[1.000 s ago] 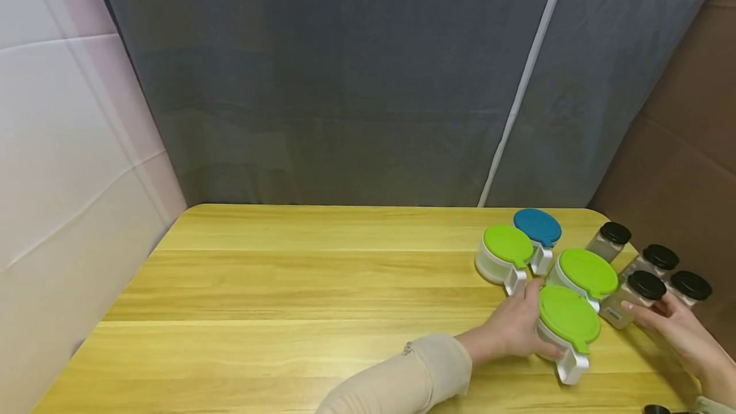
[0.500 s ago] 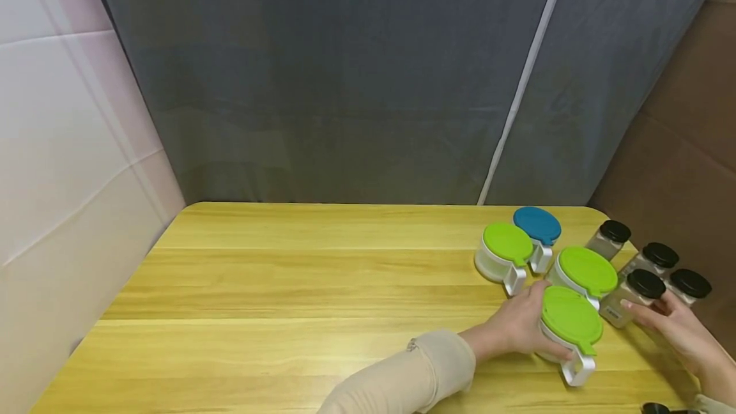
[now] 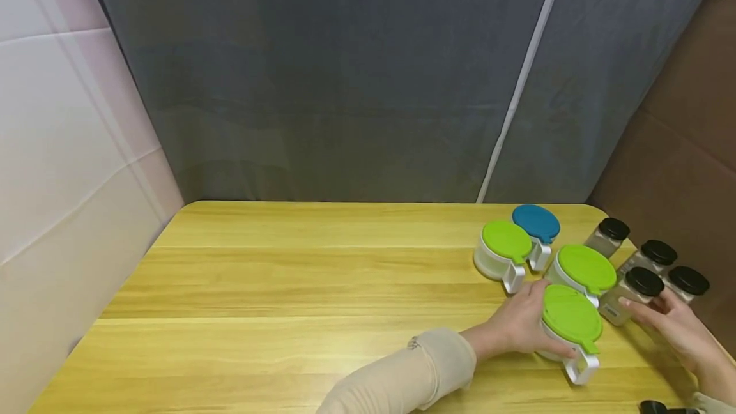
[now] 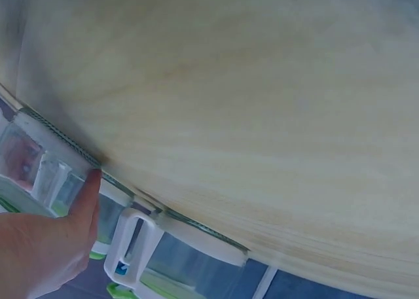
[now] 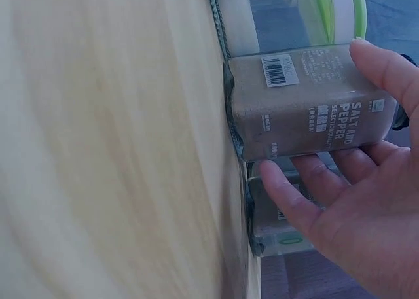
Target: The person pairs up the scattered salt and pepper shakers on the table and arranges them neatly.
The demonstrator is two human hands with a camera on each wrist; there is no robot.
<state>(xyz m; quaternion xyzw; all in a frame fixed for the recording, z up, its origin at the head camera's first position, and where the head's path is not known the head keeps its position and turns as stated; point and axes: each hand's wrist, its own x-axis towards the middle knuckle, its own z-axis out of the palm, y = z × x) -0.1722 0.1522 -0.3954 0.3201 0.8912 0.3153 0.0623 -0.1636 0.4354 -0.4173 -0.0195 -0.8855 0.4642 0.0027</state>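
Observation:
My left hand [image 3: 520, 324] grips the front green-lidded container [image 3: 572, 315] from its left side; the white handle faces the front right. In the left wrist view the fingers of that hand [image 4: 49, 246] lie against clear containers. My right hand [image 3: 681, 331] holds the front black-capped jar [image 3: 644, 281] between thumb and fingers. The right wrist view shows this jar [image 5: 308, 103] labelled salt and pepper, with the right hand [image 5: 366, 201] around it and another jar [image 5: 281, 214] behind.
Two more green-lidded containers [image 3: 506, 241] [image 3: 586, 268] and a blue-lidded one [image 3: 536, 222] stand behind. Several black-capped jars [image 3: 614, 230] stand at the right edge. A black object [image 3: 654, 407] lies at the front right of the wooden table [image 3: 259, 312].
The front green-lidded container has shifted slightly to the right with my left hand, its handle turning a little to the right. My right hand keeps its hold on the jar.

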